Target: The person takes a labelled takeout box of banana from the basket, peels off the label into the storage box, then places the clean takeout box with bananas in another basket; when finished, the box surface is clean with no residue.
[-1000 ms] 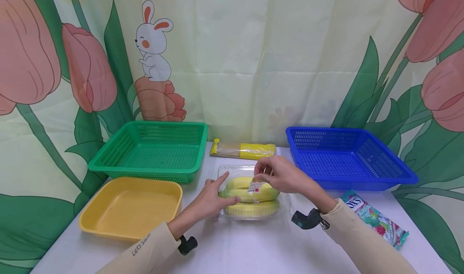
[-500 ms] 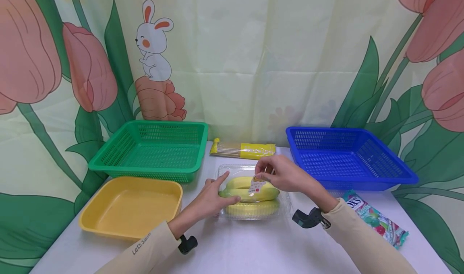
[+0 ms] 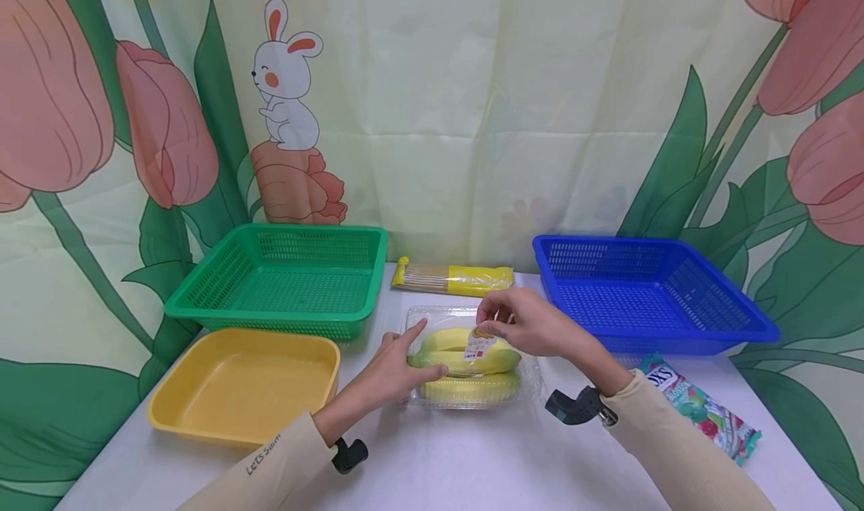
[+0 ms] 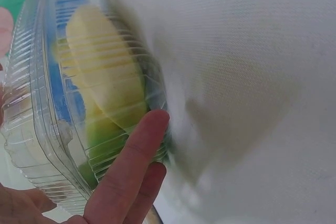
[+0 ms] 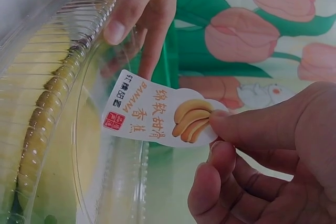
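Note:
A clear plastic clamshell box (image 3: 439, 398) of bananas (image 3: 445, 361) sits mid-table with its lid on. My left hand (image 3: 398, 368) holds its left end, thumb and index finger spread over the lid. In the left wrist view, straight lower fingers (image 4: 126, 177) lie along the box's ribbed side wall. My right hand (image 3: 529, 323) is above the box, pinching a white banana sticker (image 5: 152, 111) between thumb and index finger. The sticker shows printed bananas and characters; it stands up from the lid, its lower end right at the lid's surface.
Behind the box lies a yellow pack of dry noodles (image 3: 452, 278). A green basket (image 3: 277, 320) and a yellow tub (image 3: 243, 440) stand left, a blue basket (image 3: 658, 344) right. A candy bag (image 3: 702, 410) lies near the right forearm. A printed curtain (image 3: 459, 121) hangs behind.
The right hand has moved slightly up and right, and the sticker has tilted up and away from the lid. The left hand and the box have kept their place.

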Action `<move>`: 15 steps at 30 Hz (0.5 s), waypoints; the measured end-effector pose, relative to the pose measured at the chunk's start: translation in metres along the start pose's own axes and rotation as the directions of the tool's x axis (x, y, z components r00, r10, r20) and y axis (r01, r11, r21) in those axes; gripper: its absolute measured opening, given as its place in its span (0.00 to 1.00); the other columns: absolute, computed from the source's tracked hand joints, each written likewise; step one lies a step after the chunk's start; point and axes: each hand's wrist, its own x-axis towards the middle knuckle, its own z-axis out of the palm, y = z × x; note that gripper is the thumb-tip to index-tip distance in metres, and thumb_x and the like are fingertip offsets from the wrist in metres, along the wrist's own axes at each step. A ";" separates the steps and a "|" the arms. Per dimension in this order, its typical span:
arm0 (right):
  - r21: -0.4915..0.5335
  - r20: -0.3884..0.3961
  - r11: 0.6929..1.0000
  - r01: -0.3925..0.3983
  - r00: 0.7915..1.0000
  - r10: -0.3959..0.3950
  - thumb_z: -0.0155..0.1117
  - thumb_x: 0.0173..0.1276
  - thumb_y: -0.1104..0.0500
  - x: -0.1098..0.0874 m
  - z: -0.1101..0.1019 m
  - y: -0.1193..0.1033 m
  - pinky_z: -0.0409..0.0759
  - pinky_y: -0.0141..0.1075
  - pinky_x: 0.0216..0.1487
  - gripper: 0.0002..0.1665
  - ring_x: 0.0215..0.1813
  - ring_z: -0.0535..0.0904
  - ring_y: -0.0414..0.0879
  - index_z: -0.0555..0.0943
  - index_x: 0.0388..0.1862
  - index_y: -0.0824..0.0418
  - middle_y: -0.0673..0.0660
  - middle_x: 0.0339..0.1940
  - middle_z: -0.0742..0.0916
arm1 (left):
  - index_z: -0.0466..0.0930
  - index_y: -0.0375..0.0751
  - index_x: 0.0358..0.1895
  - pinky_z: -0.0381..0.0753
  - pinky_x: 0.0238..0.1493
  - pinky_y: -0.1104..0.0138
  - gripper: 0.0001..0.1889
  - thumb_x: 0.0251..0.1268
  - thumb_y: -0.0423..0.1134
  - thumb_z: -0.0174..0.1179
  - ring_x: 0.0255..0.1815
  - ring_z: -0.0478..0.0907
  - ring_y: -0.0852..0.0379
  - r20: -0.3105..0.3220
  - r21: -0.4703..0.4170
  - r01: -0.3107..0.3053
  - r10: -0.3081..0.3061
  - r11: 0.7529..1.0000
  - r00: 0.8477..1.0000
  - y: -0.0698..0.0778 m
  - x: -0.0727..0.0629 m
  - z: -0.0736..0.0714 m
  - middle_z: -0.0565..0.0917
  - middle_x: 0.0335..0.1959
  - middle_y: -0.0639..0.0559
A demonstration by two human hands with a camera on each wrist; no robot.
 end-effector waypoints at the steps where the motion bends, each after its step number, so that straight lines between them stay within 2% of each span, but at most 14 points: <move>1: 0.000 0.000 1.000 0.000 1.000 0.000 0.69 0.73 0.66 0.000 0.000 0.000 0.77 0.31 0.34 0.04 0.32 0.79 0.41 0.85 0.37 0.58 0.51 0.30 0.87 | 0.60 0.55 0.85 0.86 0.54 0.50 0.49 0.62 0.58 0.74 0.57 0.76 0.45 0.001 -0.001 0.000 0.000 1.000 1.000 0.000 0.000 0.000 0.69 0.70 0.31; 10: 0.013 -0.002 1.000 -0.018 1.000 0.018 0.68 0.74 0.65 0.000 -0.001 0.001 0.77 0.31 0.34 0.03 0.34 0.79 0.42 0.85 0.38 0.59 0.51 0.33 0.89 | 0.60 0.55 0.85 0.86 0.50 0.53 0.49 0.62 0.58 0.74 0.56 0.77 0.44 0.002 -0.005 -0.005 0.005 1.000 1.000 0.001 -0.001 -0.001 0.69 0.70 0.30; 15: 0.023 -0.005 0.999 -0.029 1.000 0.029 0.67 0.76 0.64 -0.001 -0.002 0.000 0.78 0.31 0.35 0.03 0.35 0.79 0.42 0.85 0.39 0.60 0.51 0.33 0.89 | 0.60 0.55 0.85 0.86 0.54 0.50 0.49 0.62 0.58 0.74 0.57 0.76 0.44 -0.003 -0.001 -0.006 0.006 1.000 1.000 0.000 0.000 0.000 0.69 0.70 0.30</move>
